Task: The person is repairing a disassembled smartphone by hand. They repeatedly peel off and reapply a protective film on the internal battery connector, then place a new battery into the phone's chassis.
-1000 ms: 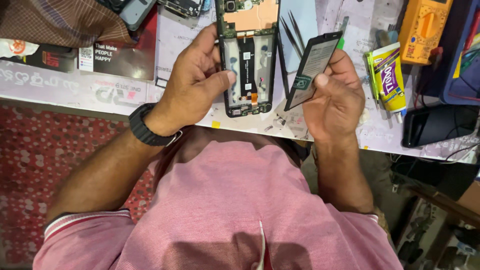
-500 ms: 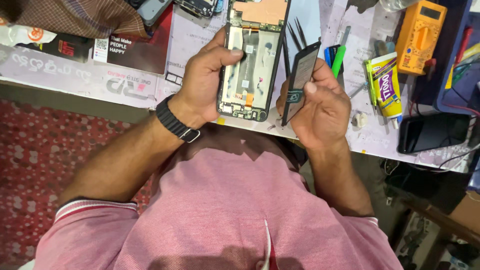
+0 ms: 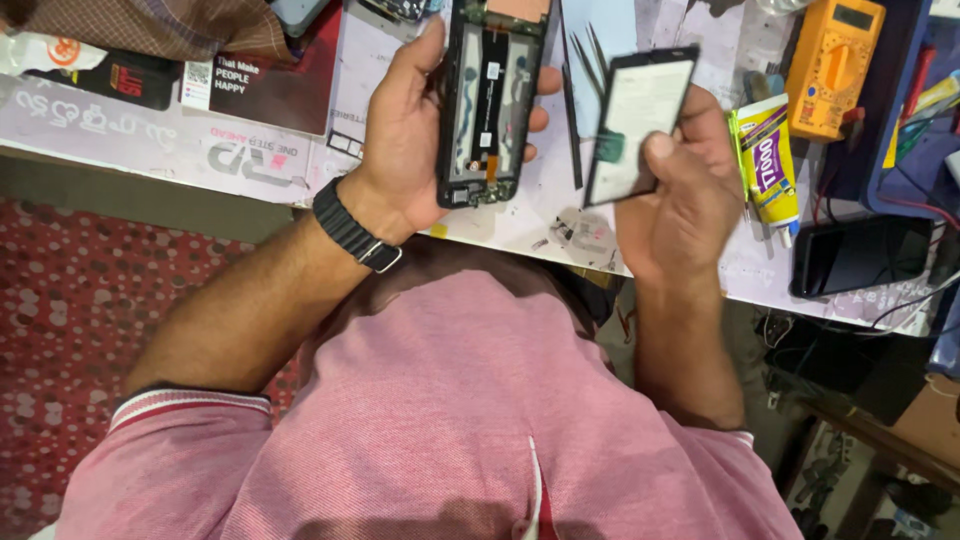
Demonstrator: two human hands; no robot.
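Note:
My left hand (image 3: 405, 140) grips an opened phone body (image 3: 490, 100) with its back off, its black frame, boards and a thin flex cable showing. A black watch (image 3: 355, 235) is strapped on that wrist. My right hand (image 3: 675, 195) holds a flat phone battery (image 3: 640, 125) by its lower end, the pale face turned up, just to the right of the phone body and apart from it. Both are held above the worktable (image 3: 150, 150).
A yellow multimeter (image 3: 835, 65) and a yellow-and-purple glue tube (image 3: 768, 165) lie at the right. A dark phone (image 3: 860, 255) rests near the right front edge. Tweezers (image 3: 590, 60) lie behind the battery. A black box (image 3: 270, 85) and brown cloth (image 3: 140, 25) sit at left.
The battery has turned from edge-on to its flat pale face toward me. Both hands have shifted slightly, and the phone body now sits more upright in my left hand.

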